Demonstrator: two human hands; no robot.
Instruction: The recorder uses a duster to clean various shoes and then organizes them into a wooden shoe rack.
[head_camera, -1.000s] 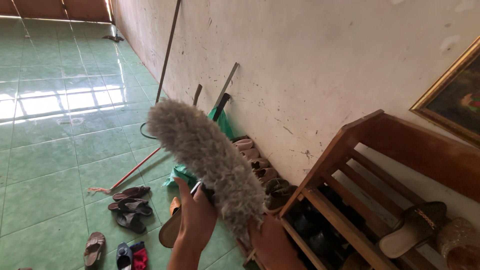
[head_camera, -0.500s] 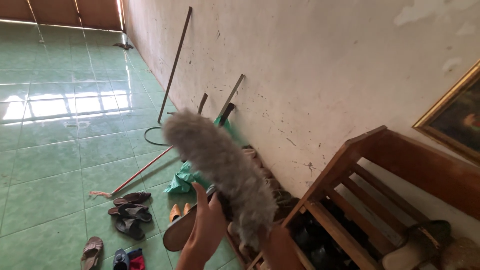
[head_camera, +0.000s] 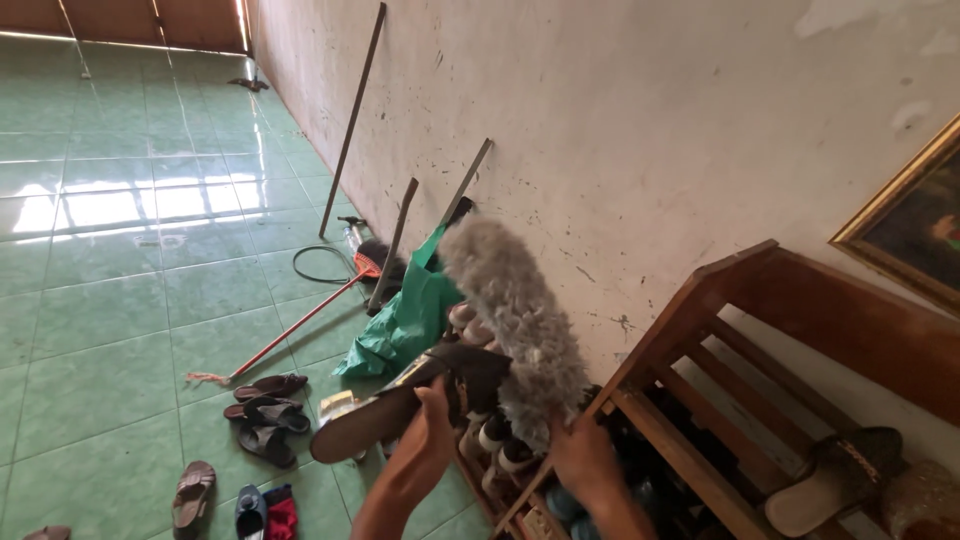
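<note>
My left hand (head_camera: 422, 445) holds up a dark sandal (head_camera: 400, 400), sole toward me, over the floor beside a wooden shoe rack (head_camera: 700, 330). My right hand (head_camera: 585, 455) grips the base of a fluffy grey duster (head_camera: 512, 310). The duster's head lies against the sandal's strap end and points up and left toward the wall. Several shoes sit on the rack's lower shelves under my hands.
A green bag (head_camera: 405, 320), a red-handled broom (head_camera: 300, 320), and several poles (head_camera: 352, 120) lean along the stained wall. Loose sandals (head_camera: 262, 405) lie on the green tiled floor. A slipper (head_camera: 825, 480) rests on the rack; a gilt picture frame (head_camera: 905, 215) hangs above.
The duster swung right, toward the rack and wall. My left hand tipped the sandal so more of its sole shows. My right hand now appears fully on the duster's base.
</note>
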